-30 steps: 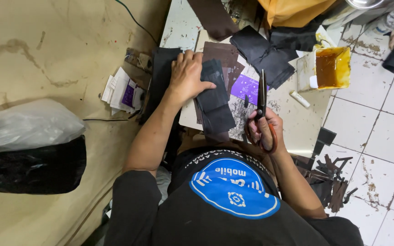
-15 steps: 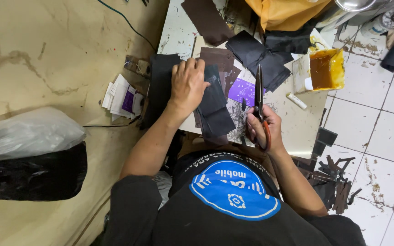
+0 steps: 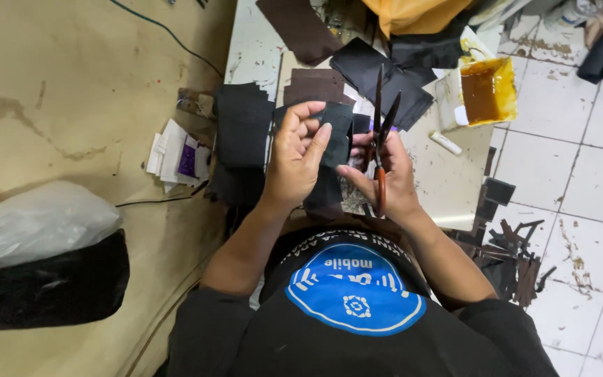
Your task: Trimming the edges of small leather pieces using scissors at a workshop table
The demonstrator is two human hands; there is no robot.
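The left hand (image 3: 300, 157) is raised above the bench (image 3: 448, 178) and grasps a small black piece (image 3: 338, 132) of sheet material, with the thumb and fingers pinched on its left edge. The piece is held upright in front of the person's chest, between the two hands, and it does not touch the bench. The right hand (image 3: 385, 178) is clenched around the handles of the scissors (image 3: 381, 132), which have a brown grip and dark blades. The blades point up and away from the person and stand a little apart, just beside the right edge of the piece. I cannot tell if the blades touch the piece. Below the hands, more dark pieces lie on the bench, and a black stack (image 3: 243, 126) lies just left of the left hand. Further away on the bench there are brown pieces (image 3: 314, 87) and a larger black sheet (image 3: 378, 73). A yellow tub (image 3: 486, 91) with brown liquid stands to the right of the scissors, well apart from them. Dark scraps (image 3: 511, 255) lie on the white tiled floor (image 3: 581, 174) at the right. On the left, on a beige surface, there are some papers (image 3: 176, 157) and a clear bag (image 3: 33, 223).
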